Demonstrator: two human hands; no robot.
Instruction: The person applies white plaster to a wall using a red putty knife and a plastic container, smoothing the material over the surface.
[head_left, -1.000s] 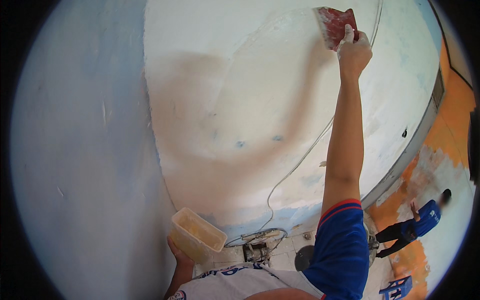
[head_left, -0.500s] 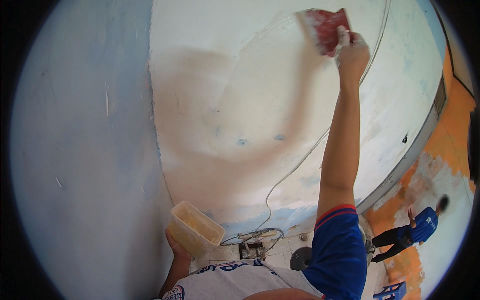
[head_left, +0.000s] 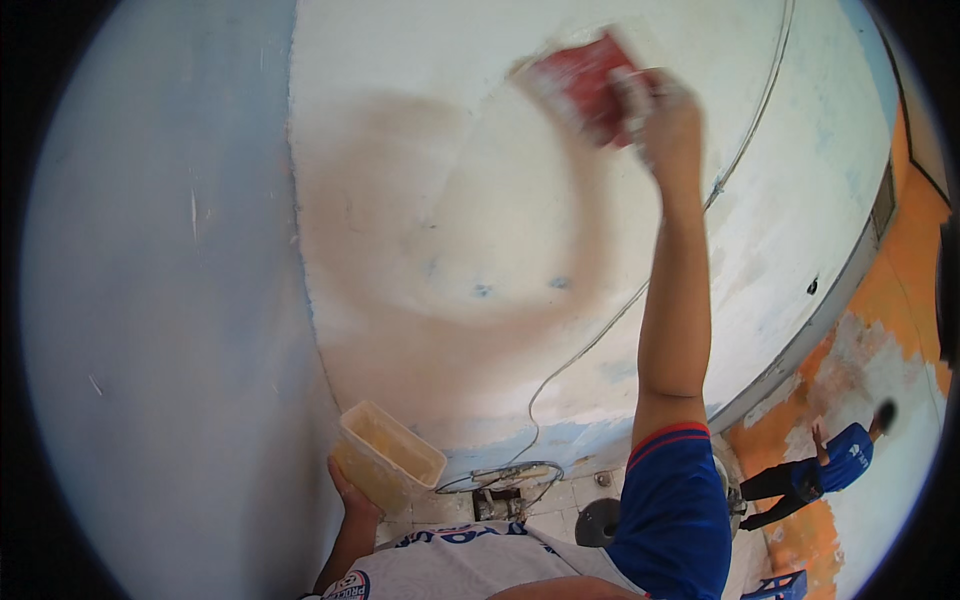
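Note:
With my right hand (head_left: 665,115) I grip a red putty scraper (head_left: 585,85), its flat blade smeared with white filler. Its edge lies against the white wall (head_left: 480,220) high up, by a streak of fresh-looking filler. Motion smears the hand and blade somewhat, and white filler coats my fingers. Low on the left, my left hand (head_left: 352,492) is wrapped round a pale yellowish plastic tub (head_left: 400,450). The tub is rectangular, open at the top and tilted. Some of my left fingers are hidden behind it.
A blue-grey wall (head_left: 170,280) meets the white one at a left corner. A thin cable (head_left: 590,345) runs down the wall to coiled wires (head_left: 510,475) near the floor. A dark round object (head_left: 598,520) sits below. Far right, another person (head_left: 835,465) stands by an orange, patchy wall (head_left: 800,420).
My right hand and the scraper have moved left and slightly down across the wall. The left hand still holds the tub in nearly the same place.

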